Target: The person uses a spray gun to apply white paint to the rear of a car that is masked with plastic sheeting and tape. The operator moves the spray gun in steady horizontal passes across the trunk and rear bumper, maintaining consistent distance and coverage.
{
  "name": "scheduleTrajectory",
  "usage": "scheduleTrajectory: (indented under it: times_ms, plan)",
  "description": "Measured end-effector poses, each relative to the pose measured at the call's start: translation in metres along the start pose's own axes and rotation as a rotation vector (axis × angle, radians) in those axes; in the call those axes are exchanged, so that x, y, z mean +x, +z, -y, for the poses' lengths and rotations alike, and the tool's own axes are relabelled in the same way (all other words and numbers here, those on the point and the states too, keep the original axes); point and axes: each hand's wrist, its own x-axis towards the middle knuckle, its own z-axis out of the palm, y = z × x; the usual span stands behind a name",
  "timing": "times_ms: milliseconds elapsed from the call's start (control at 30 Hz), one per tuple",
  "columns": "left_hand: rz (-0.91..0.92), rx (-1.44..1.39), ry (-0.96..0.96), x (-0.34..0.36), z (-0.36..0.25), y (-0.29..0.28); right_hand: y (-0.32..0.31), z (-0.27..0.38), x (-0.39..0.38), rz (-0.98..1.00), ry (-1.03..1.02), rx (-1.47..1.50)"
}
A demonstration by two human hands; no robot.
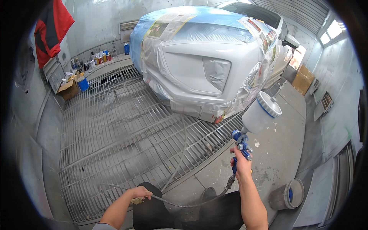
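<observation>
My right hand (242, 164) is closed round the grip of a blue spray gun (240, 141), which has a white paint cup (257, 115) on top. From the gun's handle a grey air hose (176, 204) runs across my legs to my left hand (139, 192). The fingers of that hand are closed on the hose, and a crumpled yellowish cloth (137, 200) shows beneath them. Ahead stands a car with a white bumper (193, 63), masked round with blue-tinted plastic film (222, 16), newspaper (158, 28) and tape. The gun is right of the bumper, apart from it.
Metal floor grating (115, 126) lies under and before the car. A grey bucket (286, 194) stands by my right leg. Paint cans (100, 59), a cardboard box (69, 90) and a blue can (82, 83) sit at the left. Another box (302, 79) leans against the right wall.
</observation>
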Motion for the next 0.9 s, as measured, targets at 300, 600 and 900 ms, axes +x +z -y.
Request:
scheduleTrajectory:
  times_ms: [300,600,900]
  plan:
    - [0.000,-0.008,-0.007,-0.004,-0.001,0.001,0.003,0.000,-0.001,0.005,0.032,-0.035]
    - [-0.032,-0.016,0.008,-0.009,0.003,0.003,0.008,0.004,-0.003,0.023,0.018,-0.019]
    - [-0.035,-0.026,-0.004,-0.014,-0.002,0.005,0.010,0.002,-0.003,0.038,-0.002,-0.024]
